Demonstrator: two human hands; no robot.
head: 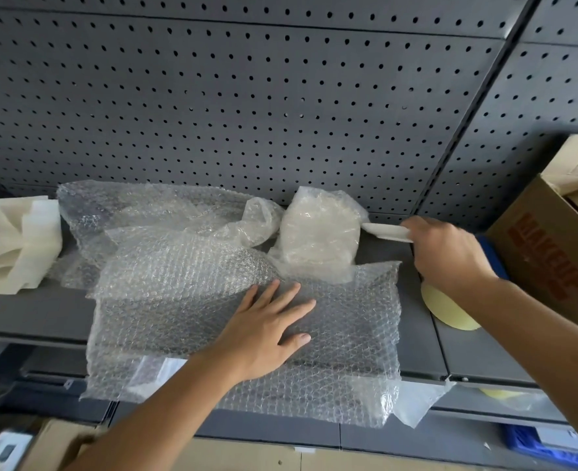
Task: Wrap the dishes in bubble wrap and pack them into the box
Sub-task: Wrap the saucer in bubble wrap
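Bubble wrap (348, 317) lies clear, crinkled.

box (549, 263) cut off right, yellow item (450, 311) half-hidden

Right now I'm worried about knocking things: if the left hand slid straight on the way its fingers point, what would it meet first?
Likely the wrapped bundle beyond the flat bubble wrap sheet; the left hand aims toward it, though depth is unclear.
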